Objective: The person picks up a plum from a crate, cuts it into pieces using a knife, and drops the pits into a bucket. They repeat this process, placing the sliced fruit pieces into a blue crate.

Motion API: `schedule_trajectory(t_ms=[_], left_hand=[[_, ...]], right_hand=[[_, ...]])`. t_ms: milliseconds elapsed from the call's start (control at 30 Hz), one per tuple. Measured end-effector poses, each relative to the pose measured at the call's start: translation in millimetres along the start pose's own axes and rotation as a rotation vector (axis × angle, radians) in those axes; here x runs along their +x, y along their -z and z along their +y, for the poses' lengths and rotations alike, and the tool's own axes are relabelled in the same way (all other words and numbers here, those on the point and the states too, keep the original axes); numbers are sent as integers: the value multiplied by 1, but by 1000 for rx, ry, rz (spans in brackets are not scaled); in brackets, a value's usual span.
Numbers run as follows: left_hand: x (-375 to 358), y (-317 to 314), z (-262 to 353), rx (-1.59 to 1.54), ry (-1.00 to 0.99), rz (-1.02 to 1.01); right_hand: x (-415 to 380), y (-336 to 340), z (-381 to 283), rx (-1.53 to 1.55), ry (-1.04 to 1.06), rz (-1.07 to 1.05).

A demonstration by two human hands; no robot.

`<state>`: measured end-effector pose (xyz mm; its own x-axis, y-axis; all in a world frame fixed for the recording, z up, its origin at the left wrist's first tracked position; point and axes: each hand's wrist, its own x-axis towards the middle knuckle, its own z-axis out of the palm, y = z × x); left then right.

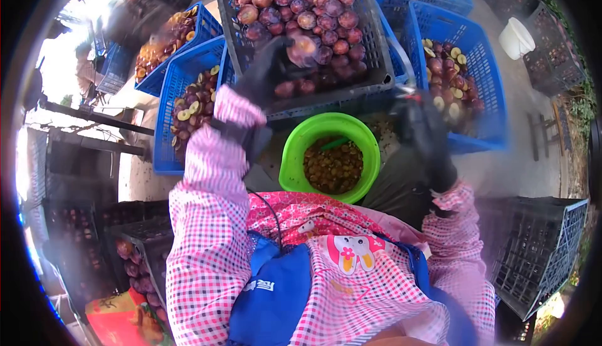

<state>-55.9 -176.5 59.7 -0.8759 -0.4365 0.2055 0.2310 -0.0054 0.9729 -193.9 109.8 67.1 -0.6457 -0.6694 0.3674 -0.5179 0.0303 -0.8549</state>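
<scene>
My left hand, in a black glove, reaches over the near left part of a dark crate heaped with purple-red plums. Its fingers close on one plum, blurred and lifted over the others. My right hand, gloved in black too, is beside the crate's near right corner, fingers wrapped round a slim metal tool with a red part near the grip. Motion blurs this tool, and I cannot tell its exact kind. Between my hands and below the crate stands a bright green bucket holding brownish pits or scraps and a green piece.
A blue crate of halved plums stands at right, another blue crate at left, with a third blue crate behind it. A white bucket is at far right. Black crates flank me on both sides.
</scene>
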Motion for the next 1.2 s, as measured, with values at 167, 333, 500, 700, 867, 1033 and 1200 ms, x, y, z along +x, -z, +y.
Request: schedule_trajectory(t_ms=[167,333,500,700,867,1033,1200], left_hand=[[-91,-77,6,-195,342,171],[-138,-93,-27,-813,364,165],[-150,-96,-25,-571,250,151],[-157,-96,-20,-354,202,79],[-158,-97,-19,-199,111,72],[-154,-93,-12,140,23,33],[-146,-95,-7,137,174,10]], right_hand=[[-33,-56,-4,133,75,-210],[-58,-66,-17,76,-19,-243],[-66,-68,-29,115,28,-210],[-68,-64,-36,7,68,-289],[-69,-64,-36,-175,190,-259],[-74,-65,-35,-294,214,-203],[-73,-58,-27,-385,237,-178]])
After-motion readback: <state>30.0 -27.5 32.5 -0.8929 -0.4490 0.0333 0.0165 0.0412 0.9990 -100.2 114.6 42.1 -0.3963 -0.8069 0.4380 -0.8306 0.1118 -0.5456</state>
